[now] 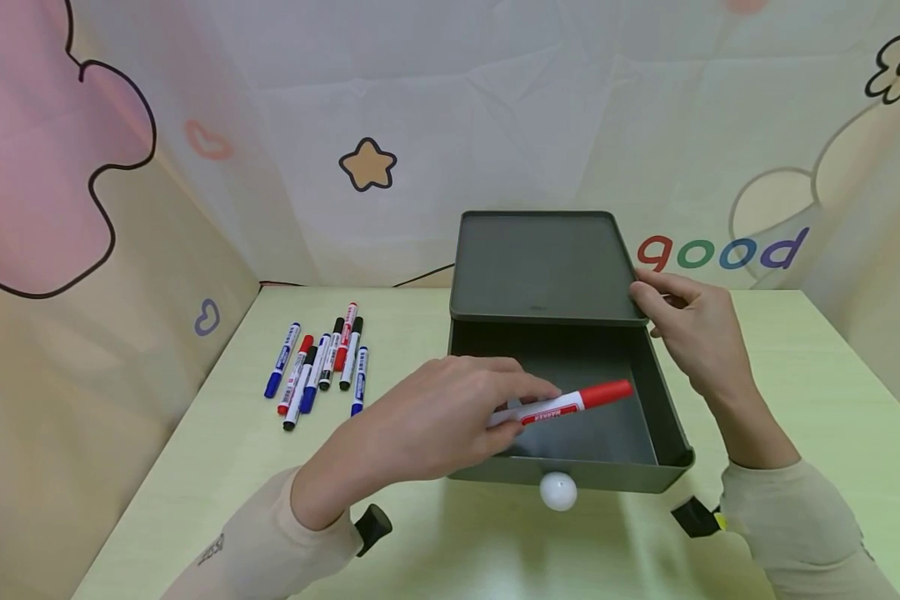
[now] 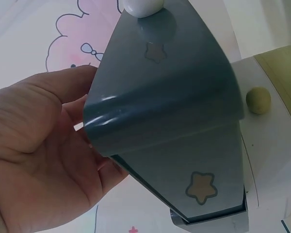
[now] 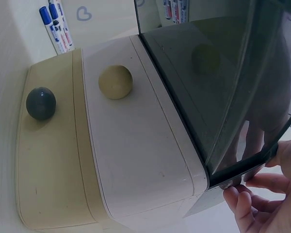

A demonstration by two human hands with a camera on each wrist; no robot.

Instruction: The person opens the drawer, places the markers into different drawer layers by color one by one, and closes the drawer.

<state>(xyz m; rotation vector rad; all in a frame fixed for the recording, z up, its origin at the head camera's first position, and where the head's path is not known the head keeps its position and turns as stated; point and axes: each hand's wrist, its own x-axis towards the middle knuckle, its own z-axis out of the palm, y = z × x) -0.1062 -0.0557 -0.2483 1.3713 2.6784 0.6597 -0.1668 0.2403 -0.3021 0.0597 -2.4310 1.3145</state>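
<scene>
A white marker with a red cap [image 1: 606,393] is in my left hand [image 1: 450,408], pinched between thumb and fingers over the open dark grey box [image 1: 585,442]. In the left wrist view this hand [image 2: 53,141] reaches behind the box's wall [image 2: 165,92], which hides the fingertips and the marker. The box's lid [image 1: 543,262] stands raised at the back. My right hand [image 1: 693,325] grips the lid's right edge between thumb and fingers; in the right wrist view its fingers [image 3: 262,194] meet the dark lid's corner. A white knob [image 1: 558,492] sits on the box's front.
Several markers [image 1: 318,375] with blue, red and black caps lie on the table [image 1: 217,467] left of the box. In the right wrist view, a white drawer [image 3: 140,145] with a yellow knob and a beige drawer [image 3: 51,170] with a dark knob are stacked against the dark box.
</scene>
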